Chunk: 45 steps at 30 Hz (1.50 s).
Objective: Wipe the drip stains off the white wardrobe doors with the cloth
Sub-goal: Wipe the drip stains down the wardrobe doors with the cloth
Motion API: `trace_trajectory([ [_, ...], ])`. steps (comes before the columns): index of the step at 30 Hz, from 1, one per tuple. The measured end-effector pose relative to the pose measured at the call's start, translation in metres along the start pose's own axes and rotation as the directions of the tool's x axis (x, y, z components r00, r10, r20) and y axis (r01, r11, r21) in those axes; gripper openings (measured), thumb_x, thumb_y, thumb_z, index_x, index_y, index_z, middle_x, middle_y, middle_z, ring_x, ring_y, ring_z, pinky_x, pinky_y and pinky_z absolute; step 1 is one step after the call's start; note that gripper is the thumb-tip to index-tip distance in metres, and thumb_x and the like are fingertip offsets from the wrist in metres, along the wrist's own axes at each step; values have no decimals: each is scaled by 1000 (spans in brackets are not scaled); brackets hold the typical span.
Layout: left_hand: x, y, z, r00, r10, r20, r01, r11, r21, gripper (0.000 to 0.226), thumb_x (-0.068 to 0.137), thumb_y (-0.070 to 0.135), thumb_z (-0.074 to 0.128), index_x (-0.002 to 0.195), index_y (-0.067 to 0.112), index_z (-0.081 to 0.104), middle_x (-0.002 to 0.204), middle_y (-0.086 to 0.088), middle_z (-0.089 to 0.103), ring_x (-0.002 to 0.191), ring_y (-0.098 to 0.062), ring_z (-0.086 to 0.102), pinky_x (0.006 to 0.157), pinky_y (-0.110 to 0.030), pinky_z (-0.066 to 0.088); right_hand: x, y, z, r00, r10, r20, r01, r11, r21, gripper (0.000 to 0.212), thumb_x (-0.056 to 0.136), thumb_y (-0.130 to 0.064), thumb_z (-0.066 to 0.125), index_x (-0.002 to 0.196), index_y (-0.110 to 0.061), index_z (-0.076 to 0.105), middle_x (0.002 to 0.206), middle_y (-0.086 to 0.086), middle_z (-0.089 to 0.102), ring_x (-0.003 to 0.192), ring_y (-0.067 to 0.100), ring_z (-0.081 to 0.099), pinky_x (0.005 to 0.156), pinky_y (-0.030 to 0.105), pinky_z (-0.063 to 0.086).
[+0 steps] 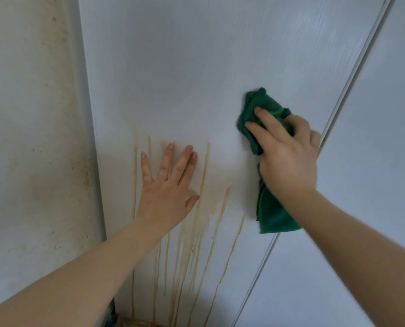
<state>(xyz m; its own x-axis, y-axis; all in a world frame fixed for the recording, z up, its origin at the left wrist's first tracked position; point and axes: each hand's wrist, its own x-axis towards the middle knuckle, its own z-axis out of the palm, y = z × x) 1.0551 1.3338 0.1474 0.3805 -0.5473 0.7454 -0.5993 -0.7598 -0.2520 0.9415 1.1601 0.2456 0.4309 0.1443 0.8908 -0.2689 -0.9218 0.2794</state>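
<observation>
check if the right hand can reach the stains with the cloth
Probably yes: the right hand holds the cloth just right of the stains on the same door; only the left hand covers some.

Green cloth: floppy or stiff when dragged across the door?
Probably floppy: the green cloth bunches under the right hand and its tail hangs limp below. Looks fuzzy, so it should drag on the white door, not skate.
</observation>
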Motion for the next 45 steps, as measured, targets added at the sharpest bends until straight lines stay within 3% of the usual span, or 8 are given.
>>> trace_trajectory([
  [3,0,-4,0,1000,7,0,-7,1000,19,82,82,53,44,146,13,13,155,-1,13,141,-33,12,106,-65,-5,-54,-16,15,955,-270,124,276,961,-35,43,75,-9,48,111,-17,68,124,0,61,101,31,38,74,38,30],
  [7,2,-11,1,1000,25,-8,-25,999,33,75,83,49,34,146,14,15,155,-1,16,141,-32,14,105,-67,-4,-64,16,7,724,-624,295,651,759,6,43,65,-12,71,107,-21,71,119,-5,65,100,28,41,77,36,30],
  [13,0,-2,3,999,-3,-41,4,1000,21,76,82,45,46,146,12,20,154,-2,19,141,-33,17,103,-69,1,-5,11,3,992,-130,3,129,989,-75,45,74,0,49,114,-13,66,127,4,60,101,33,36,73,39,24],
  [19,1,-11,1,998,5,-62,-3,1000,25,73,81,40,40,147,16,19,154,2,17,141,-33,14,105,-68,-3,-63,19,5,765,-597,240,623,781,-44,47,83,0,37,109,-19,70,119,-4,65,100,27,41,78,37,31],
  [25,0,-7,2,998,29,-55,-27,999,39,73,82,37,41,147,13,20,155,-1,18,142,-32,14,105,-67,-4,-9,-2,6,995,-95,17,96,992,-81,49,75,-4,39,114,-14,66,127,4,59,103,33,37,74,40,26],
  [31,-9,-14,0,994,63,-89,-60,998,32,80,76,31,48,148,11,17,153,-2,24,140,-28,20,108,-65,6,-67,-17,17,843,-498,201,521,850,-81,47,80,-4,38,110,-22,70,122,-6,62,100,27,40,76,37,30],
  [37,-17,-26,2,993,65,-102,-62,997,35,80,76,27,53,147,10,21,154,-4,22,141,-26,19,110,-63,10,18,-33,13,999,-53,-1,53,996,-68,49,78,-5,35,116,-14,65,129,4,58,104,34,34,73,39,22],
  [45,-24,-35,7,997,4,-83,-5,1000,-4,75,79,30,42,146,8,17,153,-5,18,140,-25,19,112,-57,6,-40,-25,23,861,-494,123,502,864,-42,49,86,-5,30,103,-20,73,117,-4,66,96,28,41,72,36,28],
])
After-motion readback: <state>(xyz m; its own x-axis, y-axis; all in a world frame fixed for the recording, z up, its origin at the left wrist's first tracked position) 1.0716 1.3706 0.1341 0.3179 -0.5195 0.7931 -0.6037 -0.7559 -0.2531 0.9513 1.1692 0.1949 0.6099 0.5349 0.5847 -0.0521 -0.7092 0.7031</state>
